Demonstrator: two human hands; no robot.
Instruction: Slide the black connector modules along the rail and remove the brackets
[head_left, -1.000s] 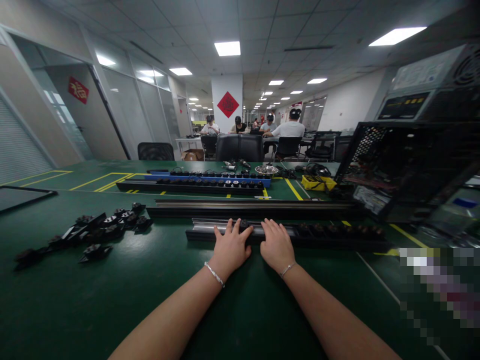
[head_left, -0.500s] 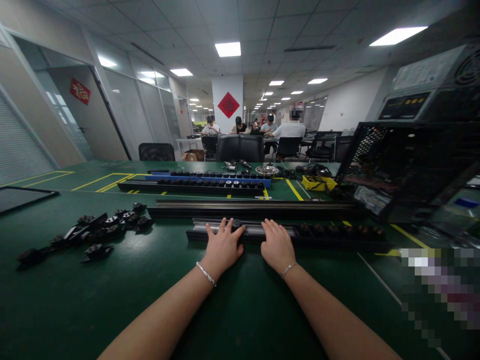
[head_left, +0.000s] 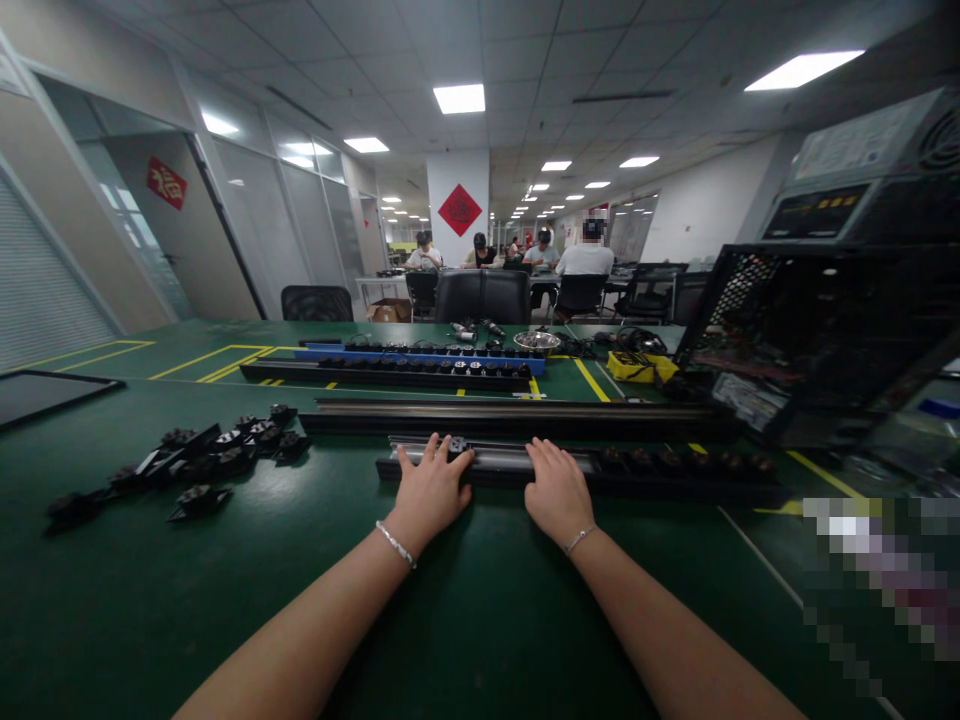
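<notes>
A long black rail (head_left: 495,478) with a bright metal channel lies across the table in front of me. My left hand (head_left: 433,487) is over its left part, thumb and fingers about a small black socket-like module (head_left: 458,446) sitting in the channel. The underside of that module is hidden by my fingers. Farther right, my right hand (head_left: 559,495) grips the same rail, fingers over the top and thumb on the near side. Beyond it, several dark modules (head_left: 675,460) fill the rail's right part.
Loose black modules (head_left: 225,455) are scattered at left. Behind the rail lies another long black rail (head_left: 487,418); farther back are a blue strip (head_left: 420,358), a metal dish (head_left: 536,341) and a yellow box (head_left: 631,367). An open computer case (head_left: 810,330) stands at right. People sit in the background.
My left hand has shifted left along the rail, and the small black module has slid left with it. My right hand has stayed in place on the rail.
</notes>
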